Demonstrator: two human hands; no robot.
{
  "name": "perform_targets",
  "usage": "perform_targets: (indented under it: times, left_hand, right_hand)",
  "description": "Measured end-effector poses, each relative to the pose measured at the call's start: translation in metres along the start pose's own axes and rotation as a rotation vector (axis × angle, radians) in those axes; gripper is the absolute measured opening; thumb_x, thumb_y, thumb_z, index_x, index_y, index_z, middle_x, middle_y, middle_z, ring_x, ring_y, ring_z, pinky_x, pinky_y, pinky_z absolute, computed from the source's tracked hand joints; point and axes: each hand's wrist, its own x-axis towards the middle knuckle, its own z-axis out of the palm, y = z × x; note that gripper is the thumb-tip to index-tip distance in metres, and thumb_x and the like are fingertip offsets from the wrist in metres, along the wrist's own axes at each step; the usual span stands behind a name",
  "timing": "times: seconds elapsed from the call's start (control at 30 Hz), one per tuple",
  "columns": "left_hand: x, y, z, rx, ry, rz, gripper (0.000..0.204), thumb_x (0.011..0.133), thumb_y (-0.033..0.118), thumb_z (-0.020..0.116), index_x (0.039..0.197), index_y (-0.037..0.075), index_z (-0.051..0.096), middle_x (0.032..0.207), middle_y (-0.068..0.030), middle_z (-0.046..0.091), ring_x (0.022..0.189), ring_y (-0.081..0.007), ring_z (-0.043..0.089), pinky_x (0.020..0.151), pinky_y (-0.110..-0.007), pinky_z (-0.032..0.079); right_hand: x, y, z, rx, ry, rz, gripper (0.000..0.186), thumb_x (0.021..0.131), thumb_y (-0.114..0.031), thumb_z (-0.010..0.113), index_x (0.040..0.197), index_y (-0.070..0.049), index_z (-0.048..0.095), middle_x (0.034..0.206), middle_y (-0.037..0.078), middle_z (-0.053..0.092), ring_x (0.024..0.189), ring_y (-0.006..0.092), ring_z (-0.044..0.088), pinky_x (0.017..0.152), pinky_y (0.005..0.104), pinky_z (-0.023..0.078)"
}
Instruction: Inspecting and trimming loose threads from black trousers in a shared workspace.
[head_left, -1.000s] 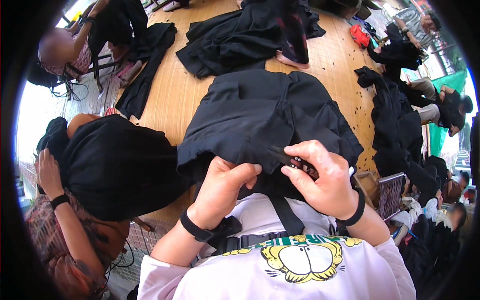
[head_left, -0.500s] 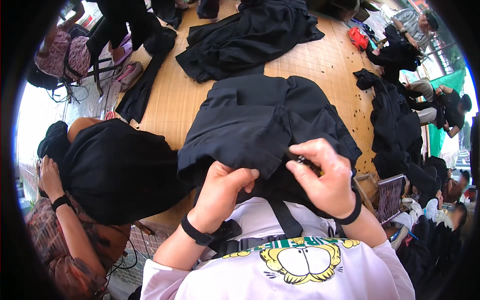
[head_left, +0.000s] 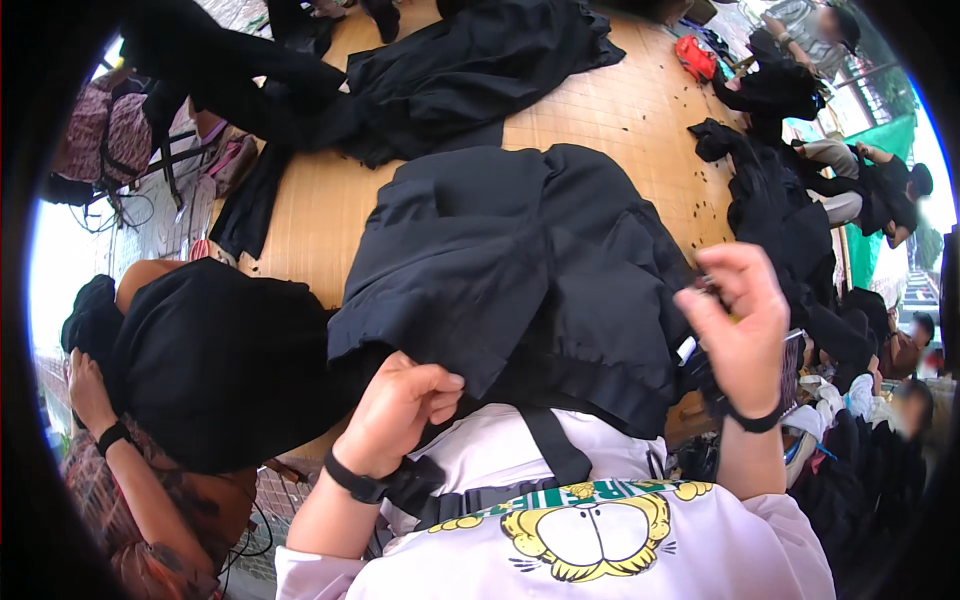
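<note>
A black garment with a pocket and seams, perhaps trousers, is spread over the near edge of the table and my lap. Its lower left hem is pinched between the thumb and fingers of my left hand. My right hand is raised off the cloth, just beyond the garment's right side. Between its thumb and fingers is a small dark tool with a metal glint; its exact kind is blurred. Near that hand, a small white tag shows at the garment's right edge.
More black garments lie across the wooden table. At my left, a person's hand rests by black cloth. Dark bits dot the table's right side, near a red item. Other people sit along the right.
My right hand has moved right, away from the garment's middle, with the small tool. My left hand has shifted slightly left and down with the hem. Black cloth now stretches across the far left.
</note>
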Motion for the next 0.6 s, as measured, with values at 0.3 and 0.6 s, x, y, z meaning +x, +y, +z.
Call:
perform_targets:
  times: [0.3, 0.6]
  left_hand:
    - [0.004, -0.001, -0.001, 0.101, 0.105, -0.022, 0.034, 0.085, 0.001, 0.061, 0.053, 0.003, 0.049, 0.056, -0.0045, 0.046, 0.052, -0.014, 0.04, 0.052, -0.03, 0.034]
    - [0.0, 0.0, 0.026, 0.623, 0.229, -0.024, 0.011, 0.08, 0.001, 0.069, 0.071, -0.002, 0.064, 0.063, -0.005, 0.059, 0.056, -0.0142, 0.054, 0.055, -0.028, 0.043]
  right_hand:
    - [-0.008, 0.025, -0.059, 0.027, 0.117, 0.131, 0.039, 0.087, 0.004, 0.068, 0.124, 0.0, 0.058, 0.098, 0.002, 0.066, 0.083, 0.0034, 0.056, 0.076, 0.0191, 0.045]
    - [0.011, 0.016, -0.019, -0.144, -0.127, -0.145, 0.033, 0.081, -0.002, 0.073, 0.113, -0.003, 0.065, 0.099, 0.006, 0.068, 0.084, 0.0131, 0.067, 0.077, 0.0255, 0.052]
